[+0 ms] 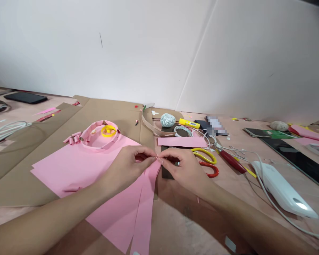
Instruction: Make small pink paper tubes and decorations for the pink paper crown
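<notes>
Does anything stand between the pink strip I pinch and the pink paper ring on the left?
Yes: your left hand, pinching the tip of the strip, lies between that tip and the ring.

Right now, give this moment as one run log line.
left hand pinching pink paper strip | right hand pinching it too | near scissors

pink paper (69, 170), yellow-and-red scissors (202, 152), speckled blue-white ball (167, 120).
</notes>
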Available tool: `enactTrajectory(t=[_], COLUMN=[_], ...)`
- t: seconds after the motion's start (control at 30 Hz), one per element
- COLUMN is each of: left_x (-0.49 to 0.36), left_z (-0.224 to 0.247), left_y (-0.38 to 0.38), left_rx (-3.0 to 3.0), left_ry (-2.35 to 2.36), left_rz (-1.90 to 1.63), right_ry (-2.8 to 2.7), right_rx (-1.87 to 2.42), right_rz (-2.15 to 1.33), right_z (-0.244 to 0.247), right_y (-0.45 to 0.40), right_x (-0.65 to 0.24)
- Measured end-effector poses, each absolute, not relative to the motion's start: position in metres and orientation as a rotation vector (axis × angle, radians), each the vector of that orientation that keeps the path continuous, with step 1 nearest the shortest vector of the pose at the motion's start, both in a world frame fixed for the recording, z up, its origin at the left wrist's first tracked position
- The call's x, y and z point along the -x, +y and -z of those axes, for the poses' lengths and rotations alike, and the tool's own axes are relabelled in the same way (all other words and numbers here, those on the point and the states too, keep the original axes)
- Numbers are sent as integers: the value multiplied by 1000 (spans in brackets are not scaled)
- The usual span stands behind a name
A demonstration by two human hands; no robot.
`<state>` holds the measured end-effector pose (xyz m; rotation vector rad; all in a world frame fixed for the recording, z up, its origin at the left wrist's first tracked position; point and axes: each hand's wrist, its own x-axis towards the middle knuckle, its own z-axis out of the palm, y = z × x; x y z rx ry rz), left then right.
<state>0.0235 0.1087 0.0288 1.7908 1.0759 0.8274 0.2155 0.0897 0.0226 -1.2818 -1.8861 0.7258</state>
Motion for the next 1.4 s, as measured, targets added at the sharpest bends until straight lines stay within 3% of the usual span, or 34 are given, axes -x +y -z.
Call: enactTrajectory(t=[0.77,1.4], left_x=[-20,-22], left_z=[-34,-29], left_y=[112,116], left_rx=[-1895,-1678], left_ry=[1068,1042], left_rz=[-677,-823], right_ry=[-1966,-1997], right_rx=[1269,1192], right_rz=[-732,-501], right_z=[-24,-23], right_y=[90,91], right_x=[-221,-219])
